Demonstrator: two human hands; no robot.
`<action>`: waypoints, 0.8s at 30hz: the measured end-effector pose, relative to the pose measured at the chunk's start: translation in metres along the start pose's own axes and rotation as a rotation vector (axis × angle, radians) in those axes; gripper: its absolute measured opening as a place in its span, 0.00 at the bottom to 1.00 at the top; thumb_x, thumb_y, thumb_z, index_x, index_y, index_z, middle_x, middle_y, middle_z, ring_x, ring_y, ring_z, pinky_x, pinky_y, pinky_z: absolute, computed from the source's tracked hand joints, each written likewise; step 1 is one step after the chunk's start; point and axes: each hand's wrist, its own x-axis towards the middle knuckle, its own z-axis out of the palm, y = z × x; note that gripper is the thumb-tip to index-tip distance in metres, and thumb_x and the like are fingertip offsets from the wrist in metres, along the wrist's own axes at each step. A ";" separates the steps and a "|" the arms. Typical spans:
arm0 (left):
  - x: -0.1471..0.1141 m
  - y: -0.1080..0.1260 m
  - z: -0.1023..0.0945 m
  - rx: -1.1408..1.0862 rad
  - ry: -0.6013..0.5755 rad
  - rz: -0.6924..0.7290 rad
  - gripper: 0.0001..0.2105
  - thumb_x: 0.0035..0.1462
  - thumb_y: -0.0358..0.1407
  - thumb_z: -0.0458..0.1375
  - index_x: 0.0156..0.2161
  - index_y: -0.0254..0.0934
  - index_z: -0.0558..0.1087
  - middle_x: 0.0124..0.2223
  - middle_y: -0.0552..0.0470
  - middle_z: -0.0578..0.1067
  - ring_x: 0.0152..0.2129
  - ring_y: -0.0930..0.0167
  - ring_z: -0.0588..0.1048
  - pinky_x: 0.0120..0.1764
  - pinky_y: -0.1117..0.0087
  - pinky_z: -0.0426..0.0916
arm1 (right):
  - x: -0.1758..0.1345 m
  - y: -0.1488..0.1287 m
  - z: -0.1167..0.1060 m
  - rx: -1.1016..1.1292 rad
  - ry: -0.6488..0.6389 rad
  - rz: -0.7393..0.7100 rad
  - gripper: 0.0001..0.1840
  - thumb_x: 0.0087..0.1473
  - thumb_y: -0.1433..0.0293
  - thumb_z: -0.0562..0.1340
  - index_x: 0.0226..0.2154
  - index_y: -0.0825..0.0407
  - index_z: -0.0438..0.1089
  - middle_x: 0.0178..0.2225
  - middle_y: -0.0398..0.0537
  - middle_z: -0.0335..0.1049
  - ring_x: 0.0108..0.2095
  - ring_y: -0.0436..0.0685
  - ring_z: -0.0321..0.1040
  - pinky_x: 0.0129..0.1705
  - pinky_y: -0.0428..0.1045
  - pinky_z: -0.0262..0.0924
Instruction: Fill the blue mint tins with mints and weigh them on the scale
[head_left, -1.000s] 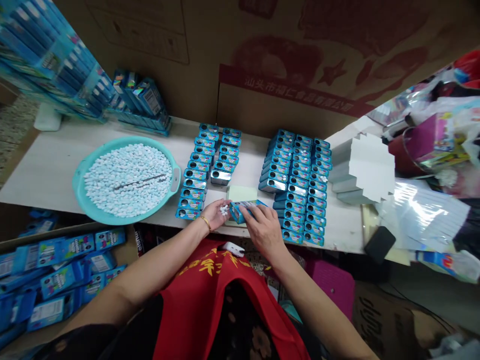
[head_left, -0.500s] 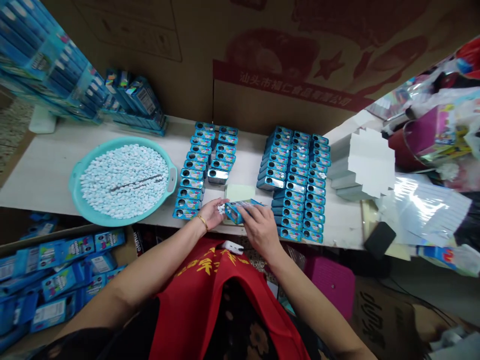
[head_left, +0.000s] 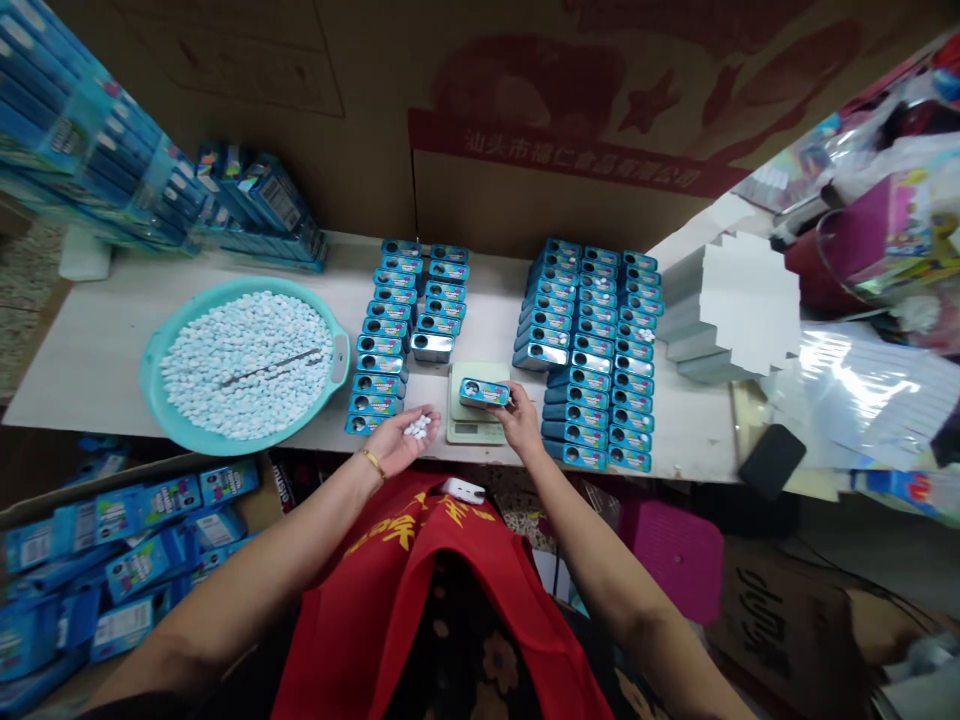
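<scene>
Palm up, my left hand (head_left: 400,441) is cupped around several small white candies (head_left: 417,427), left of a small pale-green scale (head_left: 475,431). My right hand (head_left: 520,424) grips the right end of a blue candy tin (head_left: 484,392). This tin stands upright on or just above the scale's plate; I cannot tell whether it rests there. A round dark spot shows at the left of its top. Left of my hands, a turquoise basin (head_left: 153,395) holds a heap of white candies with a dark thin stick lying on them.
Rows of blue tins (head_left: 379,365) stand behind my left hand, and more rows (head_left: 591,380) stand to the right. Beyond those is a stack of white card (head_left: 750,305). A dark phone-like object (head_left: 772,461) lies at the right. Below left, a carton (head_left: 150,462) holds blue packs.
My right hand has turned the tin upright and brought it over the scale. My left hand has moved left, away from the tin, with candies in its palm.
</scene>
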 end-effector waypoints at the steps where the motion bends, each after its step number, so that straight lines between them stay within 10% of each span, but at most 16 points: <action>1: -0.005 -0.001 -0.006 0.009 0.007 -0.001 0.07 0.50 0.22 0.51 0.34 0.27 0.71 0.32 0.41 0.74 0.31 0.70 0.74 0.34 0.71 0.71 | -0.001 -0.001 -0.002 -0.031 -0.008 -0.012 0.17 0.47 0.65 0.57 0.42 0.52 0.60 0.40 0.49 0.64 0.40 0.55 0.64 0.43 0.52 0.60; 9: -0.029 -0.013 -0.041 0.072 0.028 -0.018 0.14 0.48 0.18 0.52 0.40 0.30 0.70 0.37 0.44 0.75 0.37 0.71 0.73 0.40 0.73 0.69 | -0.043 -0.055 -0.035 -0.536 0.094 -0.258 0.24 0.49 0.68 0.57 0.51 0.48 0.57 0.53 0.51 0.56 0.53 0.59 0.52 0.53 0.60 0.48; 15: -0.031 -0.013 -0.050 0.095 0.046 -0.030 0.14 0.48 0.18 0.51 0.41 0.28 0.69 0.38 0.42 0.75 0.40 0.69 0.72 0.42 0.72 0.68 | -0.043 -0.050 -0.047 -0.458 0.426 -0.169 0.16 0.51 0.71 0.54 0.44 0.50 0.64 0.46 0.51 0.62 0.49 0.57 0.57 0.51 0.58 0.52; 24: -0.032 -0.012 -0.045 0.097 0.079 -0.015 0.14 0.46 0.17 0.51 0.39 0.28 0.70 0.39 0.41 0.74 0.40 0.68 0.72 0.42 0.72 0.68 | -0.029 -0.054 -0.057 -0.419 0.450 -0.152 0.13 0.51 0.70 0.53 0.40 0.51 0.67 0.43 0.51 0.65 0.47 0.56 0.59 0.50 0.58 0.52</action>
